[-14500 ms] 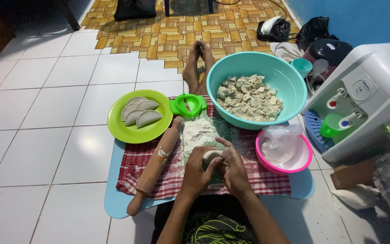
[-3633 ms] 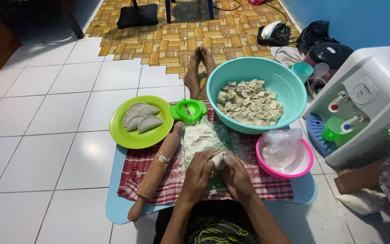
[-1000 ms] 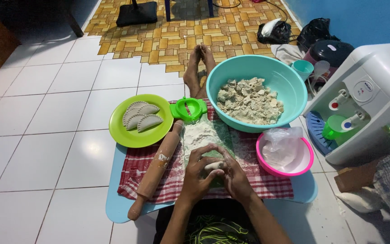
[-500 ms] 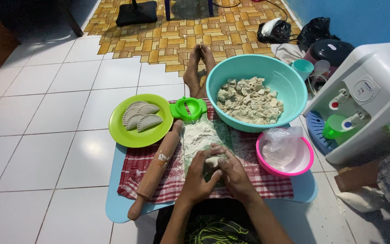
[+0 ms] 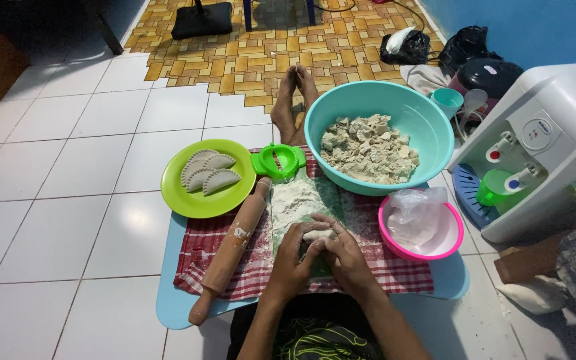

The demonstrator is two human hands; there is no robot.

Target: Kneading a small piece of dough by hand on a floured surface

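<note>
Both the left hand and right hand curl their fingers around a pale lump of dough, apparently pressing it, over the floured green mat beside the wooden rolling pin on the checked cloth.

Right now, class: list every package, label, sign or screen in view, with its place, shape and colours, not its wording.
Plastic bag: clear, crumpled, in the pink bowl, right of the hands.
Dispenser tap labels: small round marks, one red, one blue, far right.
Black bags: bunched, by the blue wall.
No signs or screens.
</note>
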